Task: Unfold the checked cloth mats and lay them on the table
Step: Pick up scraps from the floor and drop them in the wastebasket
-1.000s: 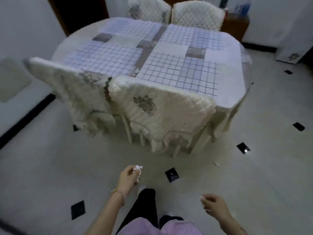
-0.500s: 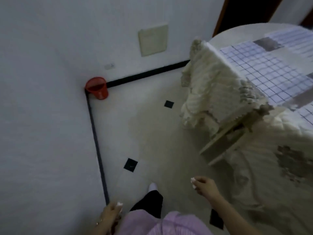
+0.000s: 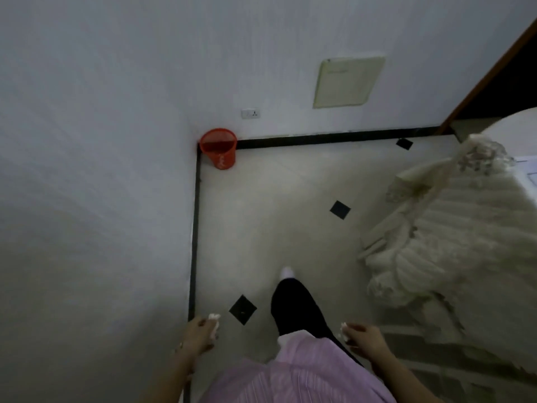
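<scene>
The white wall (image 3: 96, 170) and the pale floor (image 3: 279, 216) fill most of the view; a chair with a cream quilted cover (image 3: 453, 245) stands at the right, and only a sliver of the tabletop (image 3: 527, 167) shows, so the checked mats are hardly visible. A red wastebasket (image 3: 218, 148) sits in the corner; its white marking is unreadable. The left hand (image 3: 199, 334) pinches a small white scrap (image 3: 214, 317); the right hand (image 3: 363, 335) is loosely curled, apparently empty. I judge she should drop the scrap cleanly into the basket.

— Where do we see the arms?
— Both hang low at our sides, forearms bare. Our left hand (image 3: 200, 334) curls, fingers pinched round a small white scrap (image 3: 214, 317).
— And the other?
— Our right hand (image 3: 363, 337) is loosely curled, knuckles up, something pale at its fingertips; we cannot tell what. One dark-trousered leg (image 3: 296, 308) steps forward between them.
</scene>
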Available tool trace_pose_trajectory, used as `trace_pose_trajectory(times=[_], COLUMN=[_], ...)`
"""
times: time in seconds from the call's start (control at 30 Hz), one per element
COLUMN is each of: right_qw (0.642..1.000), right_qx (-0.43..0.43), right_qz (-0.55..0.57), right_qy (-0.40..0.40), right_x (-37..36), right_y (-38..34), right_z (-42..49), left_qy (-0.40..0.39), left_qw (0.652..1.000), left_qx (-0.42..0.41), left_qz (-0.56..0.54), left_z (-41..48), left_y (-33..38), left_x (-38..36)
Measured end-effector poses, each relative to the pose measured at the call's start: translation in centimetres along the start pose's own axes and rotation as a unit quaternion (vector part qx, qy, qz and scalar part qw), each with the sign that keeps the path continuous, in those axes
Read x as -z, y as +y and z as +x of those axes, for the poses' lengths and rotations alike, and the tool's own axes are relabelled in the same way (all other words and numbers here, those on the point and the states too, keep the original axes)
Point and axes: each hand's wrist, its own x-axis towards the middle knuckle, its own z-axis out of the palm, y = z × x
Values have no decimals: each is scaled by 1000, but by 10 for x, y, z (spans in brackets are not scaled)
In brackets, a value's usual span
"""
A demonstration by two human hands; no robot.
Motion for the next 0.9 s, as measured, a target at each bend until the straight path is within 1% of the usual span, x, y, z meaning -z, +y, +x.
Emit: trace_pose_trajectory(times=[0.03,0.07,0.13,0.23,0.33,0.47,0.53,0.6,0.67,0.77,0.83,0.9], right_qw=[1000,1000,1000,998,996,988,984,982,979,977,977,978], right_qx=[-10,-17,-25,-22,20,93,121,140,150,156,150,132], right_qz=[2,1,-19,-54,-83,-117,-116,-107,-103,-99,-113,-129], right_qy=[-2,-3,-3,-11,-11,-41,-57,-68,-88,-108,-105,-98], right_x=[2,5,10,15,10,-9,-23,-42,-62,-93,-112,-130], right_y=[-13,-27,-60,-127,-208,-326,-383,-434,-480,-540,-574,-606], right_z=[14,31,63,99,130,162,177,193,208,237,257,272], left_qy=[-18,-2,-11,0,-2,19,45,74,100,124,139,119], left_qw=[1000,999,1000,1000,1000,999,996,990,983,974,970,969], left_qx=[-15,-33,-26,-16,1,38,72,116,154,169,178,201], left_qz=[16,8,-13,7,-6,-14,-34,-31,-17,83,86,77], left_z=[11,27,52,87,121,153,169,188,210,245,273,298], left_y=[34,61,108,168,212,250,255,258,261,278,302,342], left_x=[-11,-24,-42,-61,-71,-61,-50,-35,-21,-6,6,16])
